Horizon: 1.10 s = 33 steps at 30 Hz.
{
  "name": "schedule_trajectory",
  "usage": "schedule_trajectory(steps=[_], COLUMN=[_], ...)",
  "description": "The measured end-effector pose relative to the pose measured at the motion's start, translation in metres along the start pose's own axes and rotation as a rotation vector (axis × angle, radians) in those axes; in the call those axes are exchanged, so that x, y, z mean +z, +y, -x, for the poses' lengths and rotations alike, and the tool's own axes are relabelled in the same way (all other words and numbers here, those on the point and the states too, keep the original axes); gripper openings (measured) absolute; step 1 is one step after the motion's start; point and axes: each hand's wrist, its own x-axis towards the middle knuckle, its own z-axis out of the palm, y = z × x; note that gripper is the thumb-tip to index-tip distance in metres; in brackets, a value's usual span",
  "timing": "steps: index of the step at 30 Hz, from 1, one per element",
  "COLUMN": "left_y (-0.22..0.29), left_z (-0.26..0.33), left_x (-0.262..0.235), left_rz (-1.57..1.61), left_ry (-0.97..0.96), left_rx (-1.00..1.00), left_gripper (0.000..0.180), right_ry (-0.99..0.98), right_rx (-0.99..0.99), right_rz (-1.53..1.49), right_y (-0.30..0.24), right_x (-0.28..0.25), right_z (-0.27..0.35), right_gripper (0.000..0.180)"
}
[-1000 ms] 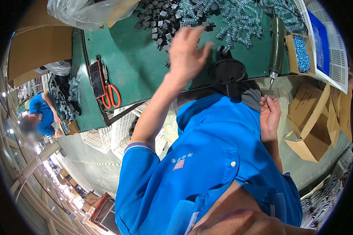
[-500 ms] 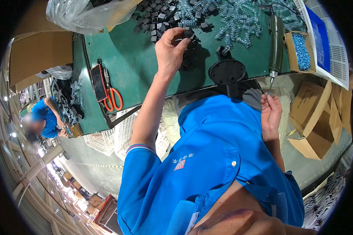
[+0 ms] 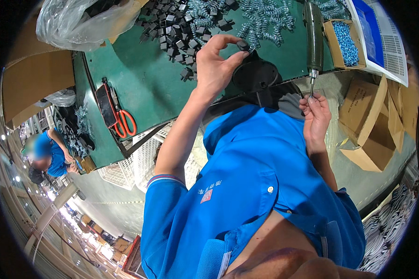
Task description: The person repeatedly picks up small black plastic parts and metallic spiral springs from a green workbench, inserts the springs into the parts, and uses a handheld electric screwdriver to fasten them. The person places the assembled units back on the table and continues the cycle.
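Left fingers (image 3: 236,59) pinched on one black block (image 3: 242,45) — right fingers (image 3: 317,107) at tip of one driver (image 3: 314,42) — grip unclear.

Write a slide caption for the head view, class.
Left hand pinches a small black block over the green table; right hand at the tip of a power screwdriver.

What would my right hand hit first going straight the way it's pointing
Likely the driver: its bit appears to end at your right hand, though depth is unclear.
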Motion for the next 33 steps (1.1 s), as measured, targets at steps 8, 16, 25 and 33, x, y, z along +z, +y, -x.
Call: schedule_trajectory(steps=[8,16,25,33], left_y=[0.001,0.006,0.015,0.012], left_z=[-0.011,-0.014,-0.001,0.017], left_x=[0.018,0.025,0.027,0.021], left_rz=[-0.055,-0.212,-0.386,-0.353], left_ry=[0.063,0.063,0.193,0.167], left_rx=[0.133,0.137,0.231,0.019], left_gripper=[0.029,0.026,0.024,0.066], right_ry=[0.003,-0.207,-0.664,-0.681], right_rx=[-0.282,-0.401,-0.575,-0.541], right_rz=[0.499,0.510,0.878,0.862], right_y=[-0.037,-0.067,-0.047,-0.045], right_x=[-0.003,0.070,0.156,0.150], right_z=[-0.012,-0.042,-0.083,-0.096], right_gripper=[0.030,0.024,0.025,0.021])
